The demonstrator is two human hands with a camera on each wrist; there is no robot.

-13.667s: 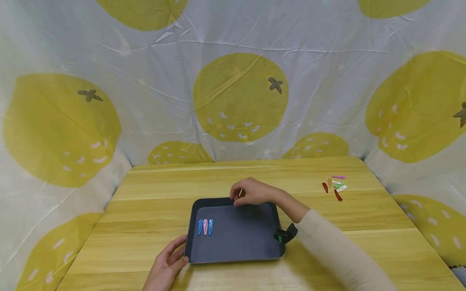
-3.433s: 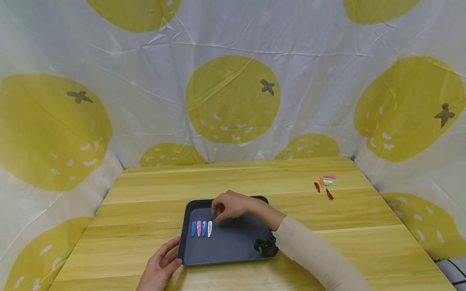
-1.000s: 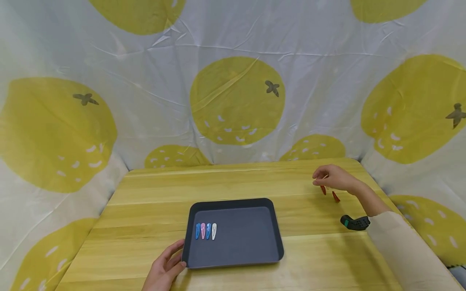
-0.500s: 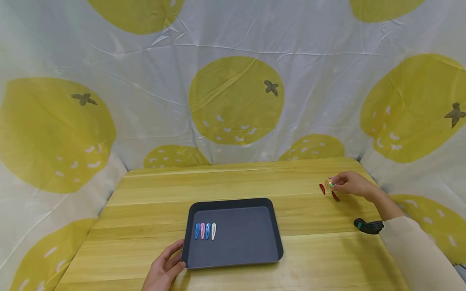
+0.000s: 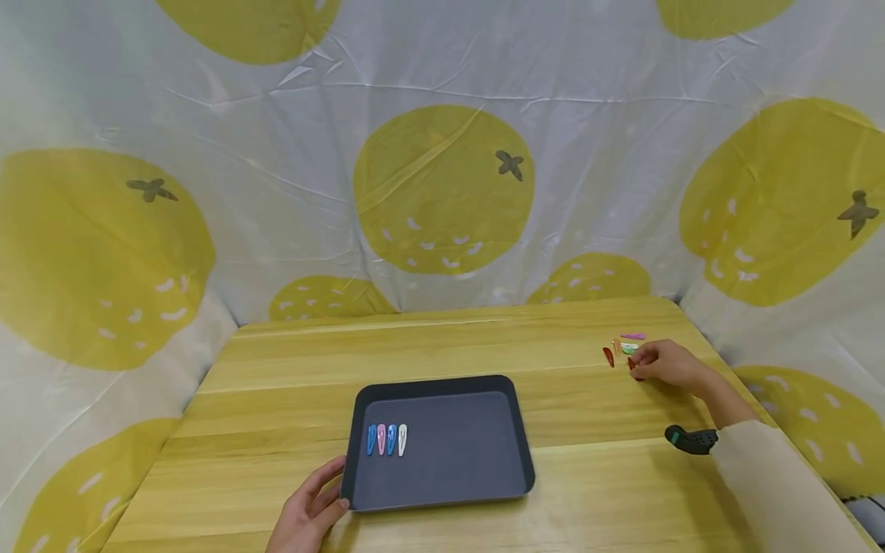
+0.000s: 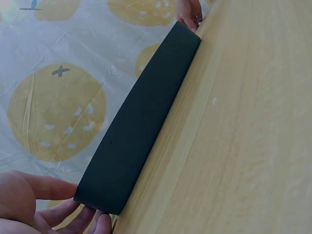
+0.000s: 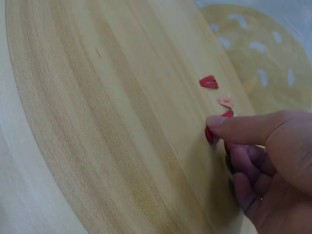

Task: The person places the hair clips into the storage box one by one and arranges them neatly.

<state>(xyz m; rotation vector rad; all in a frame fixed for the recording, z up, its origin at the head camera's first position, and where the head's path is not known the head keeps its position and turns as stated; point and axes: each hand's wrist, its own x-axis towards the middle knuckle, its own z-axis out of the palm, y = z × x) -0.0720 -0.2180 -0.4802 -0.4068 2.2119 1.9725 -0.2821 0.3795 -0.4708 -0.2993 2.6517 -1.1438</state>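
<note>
Near the tabletop's (image 5: 276, 369) far right corner, the right hand (image 5: 667, 364) seemingly pinches a red clip (image 7: 210, 136), best lifted straight up; the left hand (image 5: 307, 508) grips the tray (image 5: 456, 453).

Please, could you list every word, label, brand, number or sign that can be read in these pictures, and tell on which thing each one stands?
There are none that I can read.
Dark tray: no lettering seen.
Patterned cloth: only printed yellow fruit, no letters.
Hair clips and black wrist device: any marking is too small to read.
</note>
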